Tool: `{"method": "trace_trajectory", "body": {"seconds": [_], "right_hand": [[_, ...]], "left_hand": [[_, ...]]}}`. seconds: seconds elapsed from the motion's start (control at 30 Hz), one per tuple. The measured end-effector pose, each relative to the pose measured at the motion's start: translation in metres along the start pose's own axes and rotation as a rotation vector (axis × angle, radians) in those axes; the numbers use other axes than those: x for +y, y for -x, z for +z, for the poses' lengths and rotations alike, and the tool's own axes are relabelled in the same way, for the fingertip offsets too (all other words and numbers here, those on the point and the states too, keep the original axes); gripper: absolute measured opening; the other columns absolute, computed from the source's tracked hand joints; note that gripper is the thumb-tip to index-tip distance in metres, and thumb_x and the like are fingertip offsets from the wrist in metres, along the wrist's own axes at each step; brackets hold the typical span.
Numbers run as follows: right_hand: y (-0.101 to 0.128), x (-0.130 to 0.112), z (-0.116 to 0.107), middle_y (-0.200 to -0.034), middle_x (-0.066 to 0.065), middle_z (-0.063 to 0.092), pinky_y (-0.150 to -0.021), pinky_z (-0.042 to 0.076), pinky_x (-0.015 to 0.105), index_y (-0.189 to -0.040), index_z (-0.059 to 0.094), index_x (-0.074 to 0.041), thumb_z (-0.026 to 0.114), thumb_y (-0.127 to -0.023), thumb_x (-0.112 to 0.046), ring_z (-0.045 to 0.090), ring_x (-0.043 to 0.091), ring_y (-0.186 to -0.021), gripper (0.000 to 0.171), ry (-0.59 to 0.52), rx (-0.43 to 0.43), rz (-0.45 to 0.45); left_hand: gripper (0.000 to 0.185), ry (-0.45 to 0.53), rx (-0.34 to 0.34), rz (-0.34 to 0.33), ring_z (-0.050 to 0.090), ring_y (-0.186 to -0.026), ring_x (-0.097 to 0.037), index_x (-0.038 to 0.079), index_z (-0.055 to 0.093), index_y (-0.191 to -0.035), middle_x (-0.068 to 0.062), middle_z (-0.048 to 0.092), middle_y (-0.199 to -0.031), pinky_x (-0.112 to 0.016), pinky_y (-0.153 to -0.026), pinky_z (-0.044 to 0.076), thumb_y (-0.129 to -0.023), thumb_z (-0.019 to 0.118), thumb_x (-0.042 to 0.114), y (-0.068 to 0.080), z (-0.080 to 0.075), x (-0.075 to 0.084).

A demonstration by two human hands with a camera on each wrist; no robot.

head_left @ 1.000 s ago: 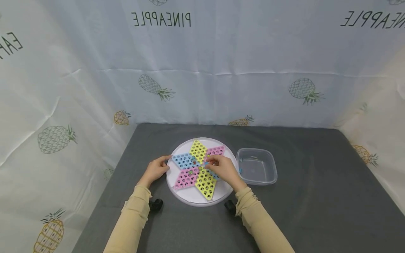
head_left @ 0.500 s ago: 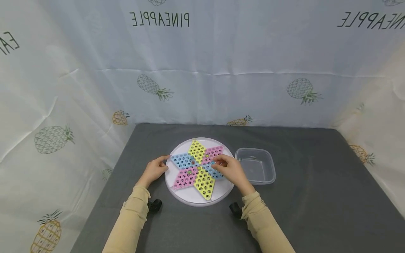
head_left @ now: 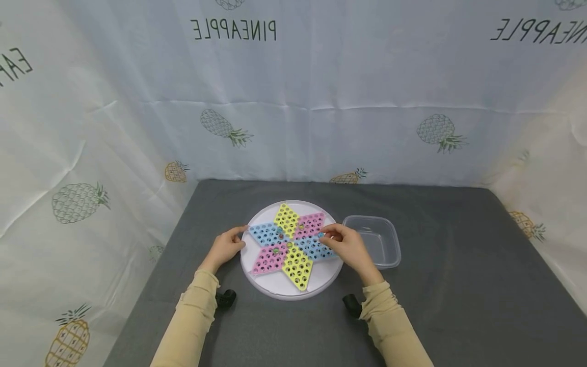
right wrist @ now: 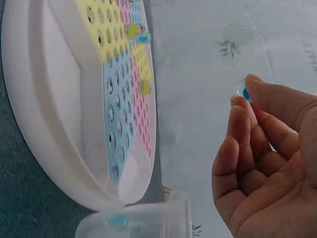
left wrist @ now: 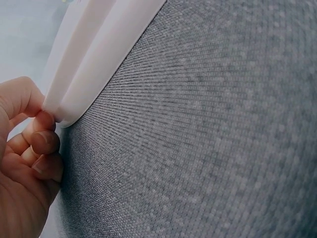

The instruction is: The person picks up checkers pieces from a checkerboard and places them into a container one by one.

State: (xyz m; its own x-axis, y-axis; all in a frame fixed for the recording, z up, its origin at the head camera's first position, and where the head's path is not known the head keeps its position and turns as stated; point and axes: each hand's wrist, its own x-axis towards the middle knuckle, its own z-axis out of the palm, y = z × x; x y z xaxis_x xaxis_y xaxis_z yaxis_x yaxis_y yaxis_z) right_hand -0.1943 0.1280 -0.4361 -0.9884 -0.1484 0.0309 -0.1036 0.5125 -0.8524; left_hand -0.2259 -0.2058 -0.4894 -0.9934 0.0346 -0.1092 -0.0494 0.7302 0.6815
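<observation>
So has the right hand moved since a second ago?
Yes. The right hand, pinching a marble, has shifted right across the board toward the clear container.

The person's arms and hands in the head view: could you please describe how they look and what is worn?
Both arms wear long beige sleeves with ribbed cuffs. The left hand and right hand are bare. A small black device sits under each wrist.
</observation>
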Motion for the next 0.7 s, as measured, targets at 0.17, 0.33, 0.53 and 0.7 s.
{"method": "trace_trajectory", "body": {"seconds": [0.17,0.33,0.53,0.7], "right_hand": [[0.001,0.008,-0.008,-0.09,0.006,0.064,-0.066,0.045,0.025,-0.104,0.067,-0.011,0.068,-0.083,-0.025,0.056,0.011,-0.074,0.025,-0.014,0.029,0.015],[0.002,0.017,-0.016,-0.093,0.008,0.065,-0.068,0.046,0.024,-0.106,0.067,-0.01,0.067,-0.084,-0.023,0.057,0.013,-0.077,0.026,-0.021,0.052,0.03],[0.003,0.028,-0.026,-0.098,0.008,0.066,-0.071,0.047,0.026,-0.109,0.066,-0.012,0.065,-0.085,-0.028,0.06,0.015,-0.083,0.029,0.011,0.077,0.076],[0.003,0.036,-0.035,-0.099,0.01,0.067,-0.072,0.047,0.025,-0.109,0.067,-0.009,0.065,-0.085,-0.024,0.061,0.017,-0.086,0.029,0.054,0.123,0.085]], "left_hand": [[0.049,0.016,-0.001,-0.002,0.042,-0.059,-0.014,0.011,0.054,-0.131,-0.003,0.05,-0.072,-0.028,-0.056,0.035,-0.083,0.057,0.012,0.0,0.0,0.0],[0.049,0.022,0.004,-0.005,0.042,-0.06,-0.014,0.012,0.054,-0.131,-0.003,0.051,-0.073,-0.027,-0.057,0.035,-0.083,0.057,0.013,0.0,0.001,-0.001],[0.048,0.027,0.007,-0.012,0.042,-0.059,-0.014,0.013,0.054,-0.131,-0.004,0.051,-0.073,-0.028,-0.057,0.035,-0.083,0.057,0.013,0.0,0.003,-0.003],[0.048,0.028,0.008,-0.014,0.042,-0.06,-0.014,0.012,0.054,-0.131,-0.004,0.05,-0.073,-0.027,-0.057,0.035,-0.083,0.057,0.013,0.0,0.003,-0.002]]}}
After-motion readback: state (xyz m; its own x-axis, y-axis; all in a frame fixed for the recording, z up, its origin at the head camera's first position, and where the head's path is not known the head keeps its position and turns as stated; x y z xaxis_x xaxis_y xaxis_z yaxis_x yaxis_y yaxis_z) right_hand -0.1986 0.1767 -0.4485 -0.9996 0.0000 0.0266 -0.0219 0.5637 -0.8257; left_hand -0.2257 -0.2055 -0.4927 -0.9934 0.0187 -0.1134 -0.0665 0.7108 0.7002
